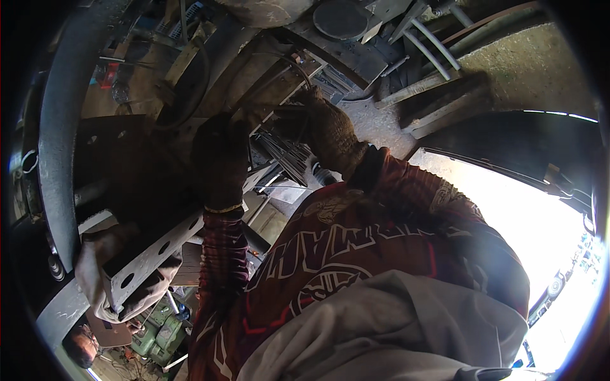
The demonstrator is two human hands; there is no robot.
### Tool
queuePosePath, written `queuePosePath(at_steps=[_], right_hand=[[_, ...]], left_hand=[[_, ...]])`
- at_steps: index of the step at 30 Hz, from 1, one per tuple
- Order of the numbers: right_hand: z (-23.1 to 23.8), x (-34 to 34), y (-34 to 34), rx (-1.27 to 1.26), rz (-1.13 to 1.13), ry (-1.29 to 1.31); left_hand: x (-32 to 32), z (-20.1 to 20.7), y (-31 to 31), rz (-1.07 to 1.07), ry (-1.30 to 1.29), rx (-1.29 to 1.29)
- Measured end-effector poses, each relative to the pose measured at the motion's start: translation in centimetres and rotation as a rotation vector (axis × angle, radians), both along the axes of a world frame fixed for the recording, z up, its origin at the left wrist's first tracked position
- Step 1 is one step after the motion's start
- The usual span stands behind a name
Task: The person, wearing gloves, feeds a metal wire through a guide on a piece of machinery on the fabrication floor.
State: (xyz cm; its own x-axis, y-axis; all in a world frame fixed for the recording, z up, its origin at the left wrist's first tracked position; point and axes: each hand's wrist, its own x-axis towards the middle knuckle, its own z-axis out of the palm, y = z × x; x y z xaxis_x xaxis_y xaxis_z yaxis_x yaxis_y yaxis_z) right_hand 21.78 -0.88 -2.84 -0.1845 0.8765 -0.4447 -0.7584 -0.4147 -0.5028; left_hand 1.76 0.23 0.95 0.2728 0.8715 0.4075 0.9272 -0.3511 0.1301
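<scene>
Both my hands are up near the middle of the view, over dark metalwork. My right hand [332, 130], in a brownish knit glove, is closed, its fingers curled near a thin curved cable or rod [298, 68]. What it grips is too dark to make out. My left hand [219, 146] is deep in shadow beside a flat metal strip, with its fingers hidden. Between and just below the hands lies a bundle of thin metal rods [286, 157]. A long metal bar with round holes [162, 249] slants down to the left from near my left wrist.
A big curved metal plate [58, 133] stands at the left. A round dark disc [341, 20] and metal legs [435, 47] lie at the far side. A grey cloth [95, 279] drapes by the holed bar. At lower left are a green machine [159, 335] and another person [81, 346].
</scene>
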Motion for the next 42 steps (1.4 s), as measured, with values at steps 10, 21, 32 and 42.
queuePosePath(at_steps=[10, 21, 32, 42], right_hand=[[0.6, -2.1, -0.6, 0.105, -0.223, -0.225], [0.1, 1.6, -2.1, 0.154, 0.051, -0.513], [5.4, 5.2, -7.3, 0.729, 0.377, -1.368], [9.5, 11.5, -7.2, 1.2, 0.266, -1.691]], left_hand=[[0.2, -0.3, 0.0, -0.073, 0.081, 0.079], [4.8, 1.7, -1.9, -0.167, -0.231, 0.351], [11.4, 2.3, -5.6, -0.195, -0.221, -0.026], [9.0, 7.1, -6.6, -0.542, 0.168, -0.183]])
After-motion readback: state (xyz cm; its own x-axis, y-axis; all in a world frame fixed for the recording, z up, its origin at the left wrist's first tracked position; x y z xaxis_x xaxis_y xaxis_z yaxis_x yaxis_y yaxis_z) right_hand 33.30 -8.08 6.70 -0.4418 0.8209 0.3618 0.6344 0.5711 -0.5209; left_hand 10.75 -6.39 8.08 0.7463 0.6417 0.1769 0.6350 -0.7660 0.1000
